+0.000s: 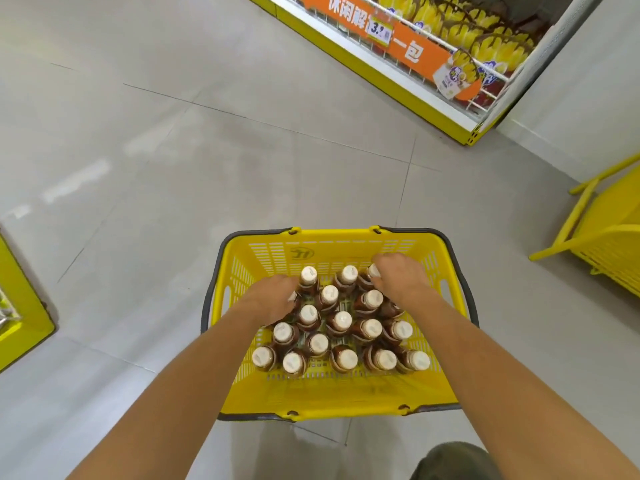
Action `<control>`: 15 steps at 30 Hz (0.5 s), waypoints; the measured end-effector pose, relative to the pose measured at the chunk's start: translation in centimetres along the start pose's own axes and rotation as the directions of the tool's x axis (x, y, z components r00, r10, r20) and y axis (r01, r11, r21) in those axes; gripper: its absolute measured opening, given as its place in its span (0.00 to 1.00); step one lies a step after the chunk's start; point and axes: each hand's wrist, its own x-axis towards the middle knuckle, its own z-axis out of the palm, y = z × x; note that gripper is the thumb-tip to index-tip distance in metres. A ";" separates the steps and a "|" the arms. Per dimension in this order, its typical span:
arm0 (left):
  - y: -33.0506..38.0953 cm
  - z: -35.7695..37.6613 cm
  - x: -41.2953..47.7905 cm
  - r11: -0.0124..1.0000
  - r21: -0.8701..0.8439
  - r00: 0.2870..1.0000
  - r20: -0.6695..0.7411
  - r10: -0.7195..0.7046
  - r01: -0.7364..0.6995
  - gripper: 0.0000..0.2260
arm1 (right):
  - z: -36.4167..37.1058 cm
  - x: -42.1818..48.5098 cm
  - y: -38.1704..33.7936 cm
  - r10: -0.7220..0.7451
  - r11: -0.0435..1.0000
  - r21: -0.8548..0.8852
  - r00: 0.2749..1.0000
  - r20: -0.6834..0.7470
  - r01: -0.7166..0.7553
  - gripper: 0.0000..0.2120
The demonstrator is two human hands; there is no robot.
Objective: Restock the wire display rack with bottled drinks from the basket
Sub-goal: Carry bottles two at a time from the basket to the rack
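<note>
A yellow plastic basket (346, 393) with dark handles stands on the floor below me. Inside stand several brown drink bottles (341, 322) with white caps, upright and packed together. My left hand (273, 299) reaches into the left side of the group, its fingers curled down round a bottle that it mostly hides. My right hand (398, 278) is over the far right corner, fingers curled round the top of a bottle (373, 271) whose white cap shows at its thumb side. A yellow wire rack (602, 233) stands at the right edge.
A yellow-edged shelf (415, 64) with yellow snack packs and an orange banner runs across the top right. Another yellow shelf base (20, 306) sits at the left edge. Grey tiled floor (207, 150) lies open ahead of the basket. A white wall is at the right.
</note>
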 end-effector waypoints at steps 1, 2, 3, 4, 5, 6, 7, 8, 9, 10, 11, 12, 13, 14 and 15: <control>-0.2 0.4 0.1 1.000 -0.022 0.999 -0.033 0.006 -0.006 0.15 | 0.7 0.1 0.1 0.004 1.000 0.017 1.000 -0.002 -0.004 0.08; -0.6 0.7 0.3 0.999 -0.041 0.998 -0.056 0.004 -0.006 0.14 | 1.4 0.2 0.1 0.011 0.998 0.056 1.000 -0.012 -0.010 0.07; -0.9 0.9 0.4 0.998 -0.060 0.997 -0.074 -0.003 -0.001 0.13 | 2.0 0.3 0.3 0.013 0.994 0.108 1.000 -0.028 -0.010 0.07; -1.2 1.1 0.6 0.996 -0.089 0.996 -0.088 -0.018 0.011 0.13 | 2.5 0.4 0.5 0.014 0.986 0.166 0.999 -0.050 -0.005 0.07; -1.4 1.2 0.8 0.991 -0.131 0.994 -0.108 -0.031 0.017 0.12 | 3.0 0.6 0.8 0.018 0.974 0.228 0.997 -0.071 -0.001 0.07; -1.6 1.3 0.9 0.982 -0.186 0.989 -0.138 -0.045 0.019 0.10 | 3.4 0.7 1.1 0.023 0.957 0.290 0.996 -0.091 0.004 0.08; -1.7 1.3 0.9 0.966 -0.256 0.982 -0.178 -0.064 0.017 0.09 | 3.7 0.6 1.4 0.033 0.938 0.347 0.994 -0.103 0.004 0.08; -1.9 1.5 0.9 0.942 -0.335 0.970 -0.224 -0.091 0.011 0.08 | 4.0 0.5 1.6 0.044 0.917 0.398 0.992 -0.115 0.005 0.09; -2.0 1.6 0.6 0.913 -0.409 0.957 -0.264 -0.122 0.004 0.07 | 4.1 0.3 1.7 0.059 0.899 0.437 0.991 -0.124 0.001 0.09; -2.0 1.6 0.3 0.884 -0.467 0.945 -0.292 -0.151 -0.003 0.07 | 3.9 -0.2 1.7 0.072 0.883 0.469 0.988 -0.137 0.001 0.09; -2.0 1.3 -0.3 0.864 -0.503 0.935 -0.313 -0.166 -0.015 0.07 | 3.4 -0.8 1.7 0.084 0.866 0.501 0.983 -0.160 0.008 0.09; -2.1 0.9 -0.9 0.849 -0.527 0.928 -0.329 -0.173 -0.028 0.07 | 2.8 -1.4 1.7 0.094 0.847 0.530 0.976 -0.196 0.025 0.09; -2.1 0.1 -1.6 0.834 -0.549 0.922 -0.347 -0.173 -0.050 0.07 | 1.9 -2.3 1.7 0.102 0.832 0.553 0.967 -0.232 0.045 0.09; -2.0 -1.1 -2.5 0.813 -0.578 0.915 -0.364 -0.177 -0.073 0.07 | 0.6 -3.2 1.6 0.106 0.814 0.577 0.957 -0.269 0.072 0.09; -2.0 -2.6 -3.5 0.787 -0.610 0.909 -0.375 -0.183 -0.093 0.07 | -1.0 -4.2 1.5 0.114 0.782 0.616 0.947 -0.300 0.101 0.09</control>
